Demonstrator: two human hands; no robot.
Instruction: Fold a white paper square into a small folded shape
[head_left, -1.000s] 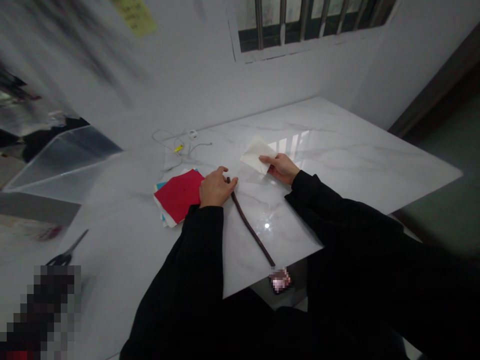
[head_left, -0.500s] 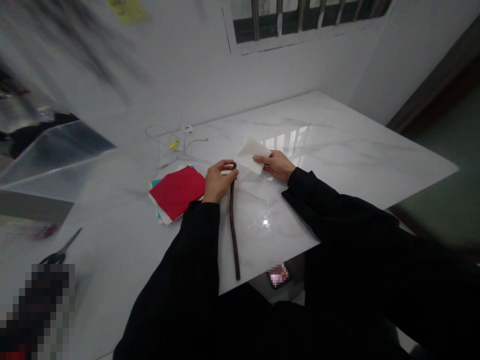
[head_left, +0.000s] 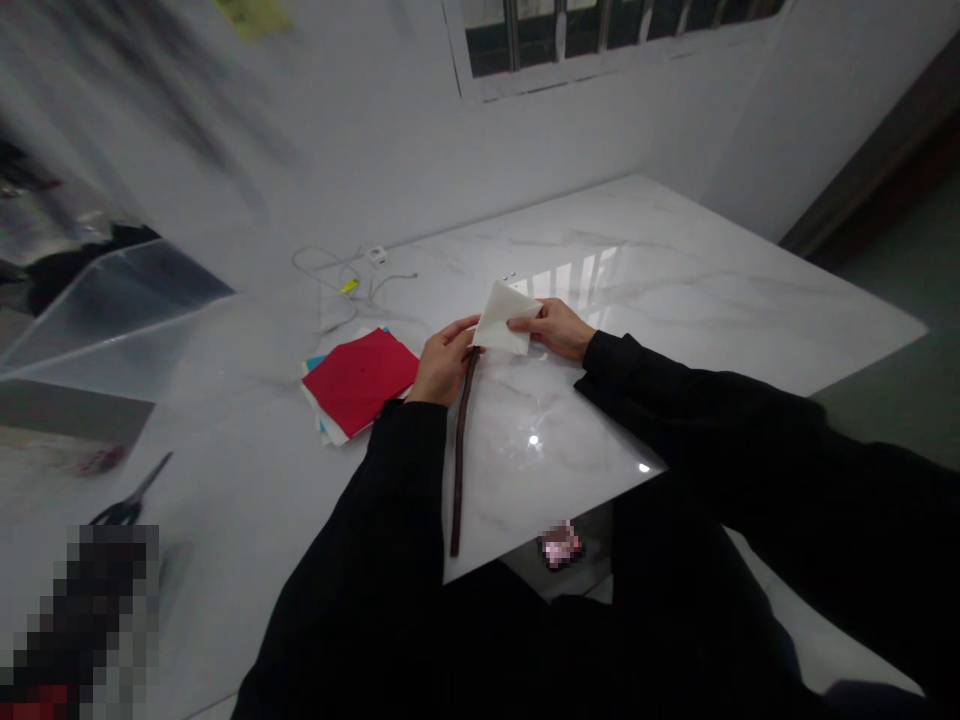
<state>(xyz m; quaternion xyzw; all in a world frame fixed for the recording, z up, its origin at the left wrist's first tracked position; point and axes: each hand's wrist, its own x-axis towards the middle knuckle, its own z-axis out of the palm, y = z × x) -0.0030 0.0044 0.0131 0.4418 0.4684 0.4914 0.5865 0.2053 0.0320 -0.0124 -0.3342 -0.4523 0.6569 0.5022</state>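
A thin dark brown stick (head_left: pixel 460 450) hangs down from my left hand (head_left: pixel 444 360), whose fingers are closed around its upper end. In my right hand (head_left: pixel 559 328) a folded piece of white paper (head_left: pixel 501 322) is pinched between thumb and fingers. The paper's left edge meets the fingertips of my left hand, just above the stick's top. Whether the stick's tip touches the paper is hidden. Beside my left wrist lies a small stack of coloured sheets, a red sheet (head_left: pixel 361 380) uppermost, with blue and white ones showing beneath.
White cables (head_left: pixel 352 310) and a charger plug (head_left: pixel 376 255) lie by the wall. Scissors (head_left: pixel 131 505) rest at the left, near a pixelated dark object (head_left: pixel 79 610). The marbled white table (head_left: pixel 720 290) has its front edge close to my body. A barred window (head_left: pixel 622 35) is above.
My right hand's paper has come against my left fingertips. The stick's upper end has dropped slightly and its lower end has swung left.
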